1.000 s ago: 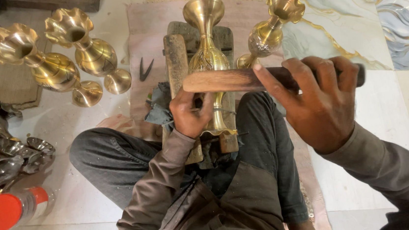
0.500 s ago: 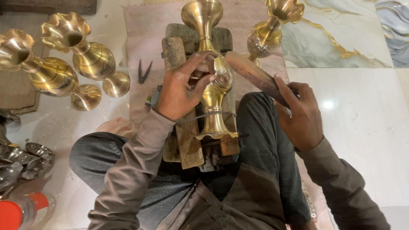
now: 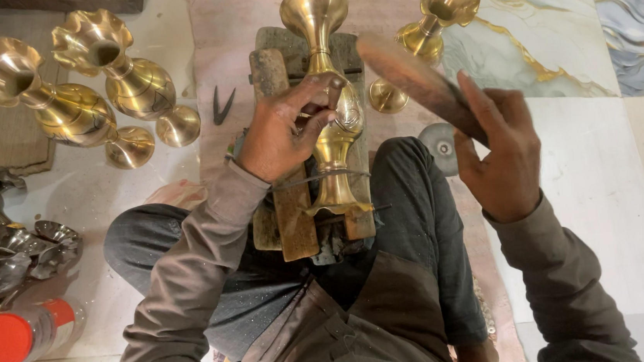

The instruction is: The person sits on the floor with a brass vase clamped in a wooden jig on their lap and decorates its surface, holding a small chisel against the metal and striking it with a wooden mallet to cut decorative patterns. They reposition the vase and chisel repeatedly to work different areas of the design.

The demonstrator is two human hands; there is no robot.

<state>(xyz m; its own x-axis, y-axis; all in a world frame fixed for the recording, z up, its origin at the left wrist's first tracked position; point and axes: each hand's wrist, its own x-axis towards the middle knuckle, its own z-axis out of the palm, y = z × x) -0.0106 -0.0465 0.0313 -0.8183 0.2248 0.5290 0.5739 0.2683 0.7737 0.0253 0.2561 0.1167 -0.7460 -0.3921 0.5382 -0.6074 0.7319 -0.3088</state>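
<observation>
The brass vase (image 3: 328, 103) lies lengthwise on a wooden block (image 3: 293, 207) in the person's lap, its flared mouth pointing away and its foot toward the body. It looks like solid, rigid metal: fairly heavy, hard, and polished smooth enough to slip, so the narrow neck and the waist above the foot seem the surest places to take hold. A thin wire or strap seems to cross it near the foot, though the view is too small to be sure.

The left hand (image 3: 283, 130) rests over the vase's bulging middle, fingers curled and pinched around a small tool whose tip touches the brass; the tool itself is mostly hidden. The right hand (image 3: 502, 153) is raised just to the right of the vase, apart from it, clenched around the handle of a wooden mallet (image 3: 414, 83), whose blurred head angles up toward the vase's neck.

Further out, on the floor, a scalloped brass vase (image 3: 433, 28) lies on the marbled tiles (image 3: 558, 44) to the upper right, and two more brass vases (image 3: 96, 84) lie at the upper left. Small dark pincers (image 3: 222, 104) sit on the pink mat (image 3: 231, 33) just beside the block. At the left edge are dull metal pieces (image 3: 2, 248) and a red-capped bottle (image 3: 10, 340).
</observation>
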